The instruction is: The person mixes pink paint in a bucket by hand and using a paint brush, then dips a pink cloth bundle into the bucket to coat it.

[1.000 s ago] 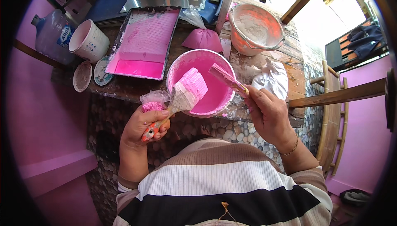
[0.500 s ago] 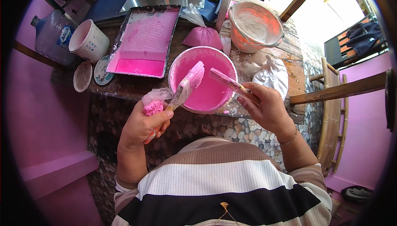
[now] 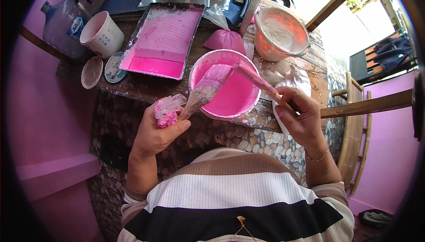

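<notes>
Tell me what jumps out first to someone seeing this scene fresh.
A round bucket of bright pink paint sits at the table edge, with the left hand holding a paint-loaded brush over it and the right hand crossing a pink-smeared stick against it. Behind, a paint tray holds more pink.

From my remote feed: bright daylight floods in from the blown-out upper right; fisheye edges bend, corners vignette black.

Two buckets (image 3: 225, 85) (image 3: 280, 33) were out there, one paint tray (image 3: 161, 40), one brush (image 3: 206, 90), one stick (image 3: 259, 80), two lids (image 3: 92, 71) (image 3: 116, 66).
</notes>
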Demonstrator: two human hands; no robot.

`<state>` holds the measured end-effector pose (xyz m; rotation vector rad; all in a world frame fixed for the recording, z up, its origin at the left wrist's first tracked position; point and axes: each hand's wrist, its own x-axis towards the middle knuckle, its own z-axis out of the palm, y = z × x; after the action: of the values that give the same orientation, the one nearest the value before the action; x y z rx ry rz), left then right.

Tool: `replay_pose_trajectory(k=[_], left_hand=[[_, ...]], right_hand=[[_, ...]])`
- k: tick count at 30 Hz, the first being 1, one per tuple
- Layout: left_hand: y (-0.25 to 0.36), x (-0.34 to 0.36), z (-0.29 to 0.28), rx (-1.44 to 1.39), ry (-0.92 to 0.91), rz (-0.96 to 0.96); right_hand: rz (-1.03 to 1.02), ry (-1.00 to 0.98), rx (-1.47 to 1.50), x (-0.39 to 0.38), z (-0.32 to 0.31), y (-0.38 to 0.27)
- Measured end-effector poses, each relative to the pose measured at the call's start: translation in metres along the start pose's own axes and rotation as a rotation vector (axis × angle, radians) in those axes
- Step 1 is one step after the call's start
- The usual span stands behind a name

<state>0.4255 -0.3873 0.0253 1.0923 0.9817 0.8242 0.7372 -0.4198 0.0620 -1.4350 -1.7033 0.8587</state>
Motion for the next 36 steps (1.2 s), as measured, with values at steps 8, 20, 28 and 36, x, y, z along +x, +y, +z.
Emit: replay_pose_trajectory(k=[8,20,28,36], left_hand=[[-0.023,0.002,0.003,0.222,0.059,0.185],[-0.014,0.001,0.006,0.167,0.186,0.233],[-0.038,0.021,-0.006,0.216,0.131,0.330],[-0.042,0.023,0.004,0.402,0.189,0.492]], right_hand=[[-0.154,0.134,-0.440,-0.011,0.027,0.029],[-0.101,0.090,-0.443,-0.010,0.025,0.046],[0.179,0.189,-0.233,0.011,0.021,0.055],[-0.094,0.201,-0.326,0.009,0.030,0.052]])
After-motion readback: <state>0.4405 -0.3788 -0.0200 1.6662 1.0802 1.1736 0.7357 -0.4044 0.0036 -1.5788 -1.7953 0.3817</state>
